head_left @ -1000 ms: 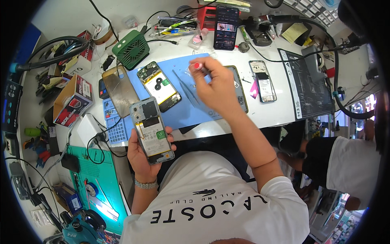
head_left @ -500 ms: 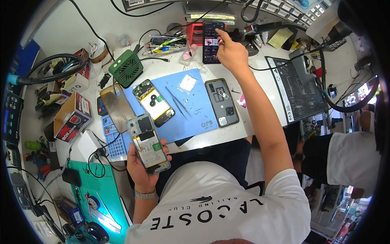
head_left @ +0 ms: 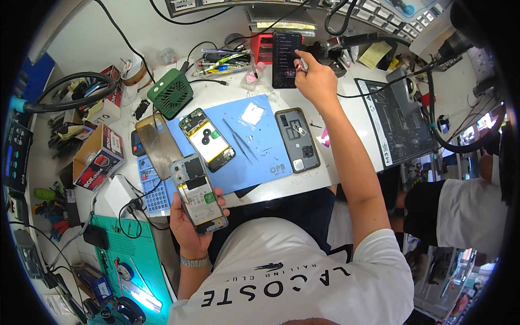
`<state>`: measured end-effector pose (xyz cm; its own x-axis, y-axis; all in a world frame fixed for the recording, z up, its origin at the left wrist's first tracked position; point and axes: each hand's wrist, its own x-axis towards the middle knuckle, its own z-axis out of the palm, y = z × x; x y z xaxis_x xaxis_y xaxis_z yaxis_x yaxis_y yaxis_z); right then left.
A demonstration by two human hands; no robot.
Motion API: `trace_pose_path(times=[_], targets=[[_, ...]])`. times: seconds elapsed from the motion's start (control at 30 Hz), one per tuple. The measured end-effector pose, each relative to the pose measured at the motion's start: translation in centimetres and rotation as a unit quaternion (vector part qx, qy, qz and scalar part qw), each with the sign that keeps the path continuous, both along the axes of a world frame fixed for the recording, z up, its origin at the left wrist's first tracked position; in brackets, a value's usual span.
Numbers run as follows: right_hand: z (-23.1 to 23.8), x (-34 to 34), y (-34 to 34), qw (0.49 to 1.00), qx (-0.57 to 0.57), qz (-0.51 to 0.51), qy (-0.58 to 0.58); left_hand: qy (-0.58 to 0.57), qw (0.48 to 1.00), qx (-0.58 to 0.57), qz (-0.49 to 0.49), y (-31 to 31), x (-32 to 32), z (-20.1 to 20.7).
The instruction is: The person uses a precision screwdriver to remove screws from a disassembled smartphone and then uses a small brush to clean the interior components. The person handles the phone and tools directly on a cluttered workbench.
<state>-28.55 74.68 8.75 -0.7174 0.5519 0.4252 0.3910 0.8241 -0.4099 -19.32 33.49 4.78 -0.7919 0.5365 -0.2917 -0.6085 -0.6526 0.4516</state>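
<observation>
My left hand (head_left: 189, 230) is closed around an opened smartphone (head_left: 201, 201), its back cover off and the battery and dark shielding facing up. At the far side, my right hand (head_left: 317, 81) points an index finger at the lit dark screen of an upright smartphone (head_left: 285, 62). Its other fingers are curled, with a small shiny reddish thing among them that I cannot make out. On the blue mat (head_left: 254, 168) lie a second opened phone (head_left: 208, 142), tweezers (head_left: 238, 140) and a small clear bag (head_left: 252, 115). A grey phone back cover (head_left: 297, 141) rests beside the mat.
A green fan (head_left: 170, 94) stands behind a brownish translucent case (head_left: 157, 142). Pens and tools (head_left: 223, 60) are heaped at the back. A cardboard box (head_left: 98, 157) and white charger (head_left: 118, 194) sit left. A black mat (head_left: 398, 122) lies right, where another person (head_left: 466, 211) is.
On the upright phone, the screen has changed from a page with pictures to a dark list. My right hand has moved slightly lower on it. The left hand still holds the opened phone.
</observation>
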Motion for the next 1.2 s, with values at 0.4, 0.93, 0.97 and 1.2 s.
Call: trace_pose_path(times=[0.4,0.93,0.97,1.2], targets=[[-3.3,2.5,-0.1,0.991,0.059,0.068,-0.104,0.001,1.000,0.013,-0.008,-0.5,-0.1,-0.7],[-3.3,2.1,-1.0,0.985,0.066,0.084,-0.134,-0.003,1.000,0.027,-0.013,-0.6,-0.1,-1.1],[-3.3,2.0,-1.0,0.985,0.069,0.084,-0.134,-0.003,1.000,0.027,-0.014,-0.6,-0.2,-1.2],[-4.0,1.1,-1.2,0.986,0.097,0.127,-0.049,-0.006,1.000,0.026,-0.015,-0.5,-0.2,-1.2]])
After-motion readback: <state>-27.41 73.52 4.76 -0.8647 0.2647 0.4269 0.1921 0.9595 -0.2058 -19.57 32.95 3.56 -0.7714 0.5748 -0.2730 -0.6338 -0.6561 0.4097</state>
